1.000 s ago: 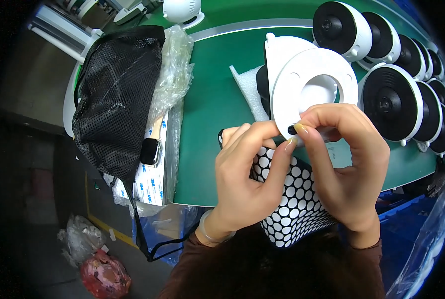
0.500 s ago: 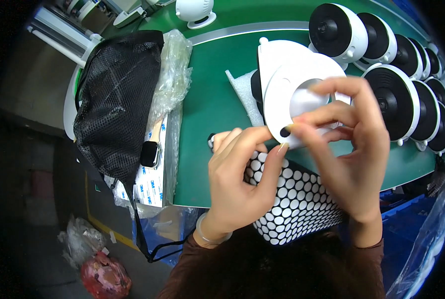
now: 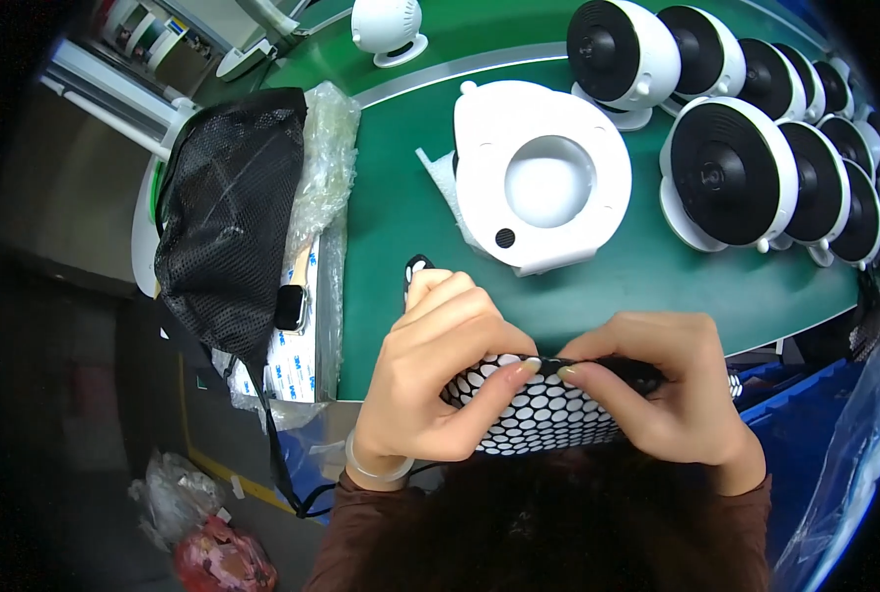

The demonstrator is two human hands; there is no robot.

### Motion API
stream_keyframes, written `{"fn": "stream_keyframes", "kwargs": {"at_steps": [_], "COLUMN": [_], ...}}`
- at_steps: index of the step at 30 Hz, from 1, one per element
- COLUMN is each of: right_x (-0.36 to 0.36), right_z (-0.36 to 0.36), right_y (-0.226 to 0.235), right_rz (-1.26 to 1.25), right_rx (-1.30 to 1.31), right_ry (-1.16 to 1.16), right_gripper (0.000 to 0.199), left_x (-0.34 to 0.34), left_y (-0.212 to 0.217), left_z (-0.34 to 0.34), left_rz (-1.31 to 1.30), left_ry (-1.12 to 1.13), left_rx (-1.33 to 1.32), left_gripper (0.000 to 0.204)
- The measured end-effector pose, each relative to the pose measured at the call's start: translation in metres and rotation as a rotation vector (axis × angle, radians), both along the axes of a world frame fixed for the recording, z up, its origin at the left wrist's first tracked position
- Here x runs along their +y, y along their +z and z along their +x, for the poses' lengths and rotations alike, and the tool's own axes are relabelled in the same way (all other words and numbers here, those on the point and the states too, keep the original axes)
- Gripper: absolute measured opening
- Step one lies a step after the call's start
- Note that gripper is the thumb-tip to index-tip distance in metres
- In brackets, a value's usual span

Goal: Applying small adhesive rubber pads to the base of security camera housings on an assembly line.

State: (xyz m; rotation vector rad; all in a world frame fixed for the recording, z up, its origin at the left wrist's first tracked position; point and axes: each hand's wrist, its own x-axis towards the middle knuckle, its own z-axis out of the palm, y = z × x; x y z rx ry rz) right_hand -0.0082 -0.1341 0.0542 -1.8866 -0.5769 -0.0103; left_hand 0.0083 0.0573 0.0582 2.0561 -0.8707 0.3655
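Observation:
In front of me is a black sheet [image 3: 549, 414] covered in rows of round white dots, bent and hanging toward me. My left hand [image 3: 440, 370] pinches its upper edge between thumb and fingers. Close beside it, my right hand [image 3: 662, 385] pinches the same edge, the thumb tips almost meeting. Beyond my hands rests a white round-headed device [image 3: 479, 183], tipped over with its ring-shaped base facing up. A small black round pad [image 3: 505, 238] is on the base's near left part. White foam [image 3: 442, 187] shows beside the device.
Several white devices with black round fronts [image 3: 731, 173] stand in rows at right. Another white device [image 3: 389, 30] stands at the back. A black mesh bag [image 3: 228, 217], clear plastic wrap [image 3: 327, 148] and a smartwatch [image 3: 290, 307] lie at left. Blue crates [image 3: 805, 424] are below right.
My right hand has left the device's base, where a black pad now shows, and come down to the dotted sheet. The left hand has moved lower with the sheet.

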Motion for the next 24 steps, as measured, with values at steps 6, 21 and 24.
{"fn": "stream_keyframes", "kwargs": {"at_steps": [6,21,24], "right_x": [0.005,0.003,0.004], "right_z": [-0.005,-0.009,-0.009], "right_y": [-0.006,-0.013,-0.019], "right_rz": [0.057,-0.159,-0.167], "right_rx": [-0.342,-0.628,-0.676], "right_ry": [-0.171,-0.345,-0.353], "right_gripper": [0.018,0.012,0.013], "left_x": [-0.009,-0.026,-0.026], "left_y": [0.001,-0.004,-0.007], "left_z": [-0.003,-0.004,-0.003], "left_rz": [-0.051,-0.035,-0.04], "left_ry": [-0.029,0.097,0.113], "left_rx": [0.023,-0.006,0.007], "left_gripper": [0.009,0.009,0.008]}}
